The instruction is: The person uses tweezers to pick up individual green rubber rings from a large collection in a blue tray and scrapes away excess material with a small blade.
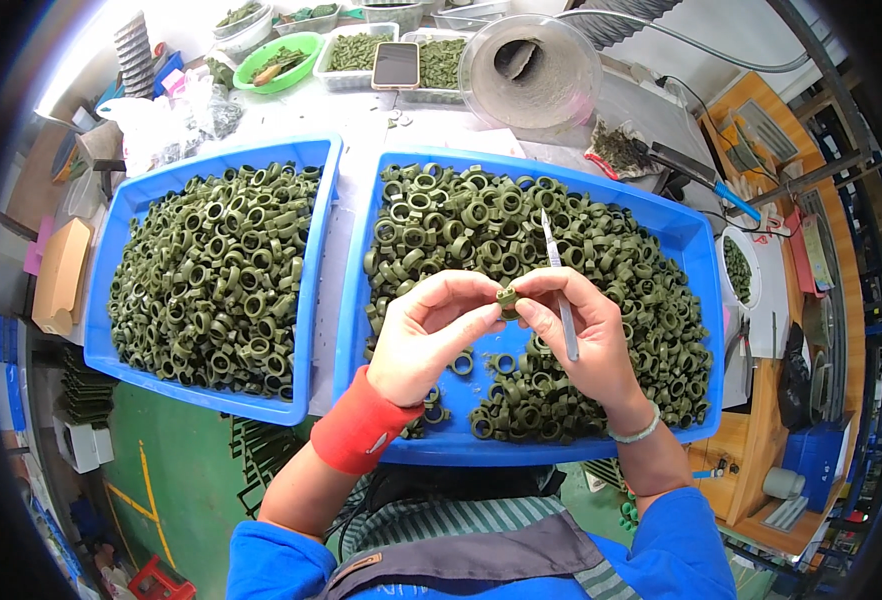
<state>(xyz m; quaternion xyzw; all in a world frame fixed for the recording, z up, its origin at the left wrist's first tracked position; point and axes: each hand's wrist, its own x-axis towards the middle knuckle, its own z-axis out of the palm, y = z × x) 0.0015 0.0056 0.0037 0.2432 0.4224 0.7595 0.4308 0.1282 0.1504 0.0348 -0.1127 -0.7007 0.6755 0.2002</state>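
Observation:
A small dark-green wax ring (507,297) is pinched between the fingertips of both hands, above the right blue tray (361,300). My left hand (427,325), with a red wristband, is closed on the ring from the left. My right hand (593,335) grips it from the other side and also keeps a slim metal scalpel (568,325) between its fingers, blade pointing up and away. Beneath my hands, many similar green rings (601,250) fill the tray, with a bare blue patch at its near left. The fingers partly cover the held ring.
To the left stands another blue tray (306,300) heaped with green rings (221,270). Along the back are a phone (396,64) on tubs of green pieces, a lime-green bowl (311,45) and a clear round hood (551,105). A blue-handled tool (731,195) lies far right.

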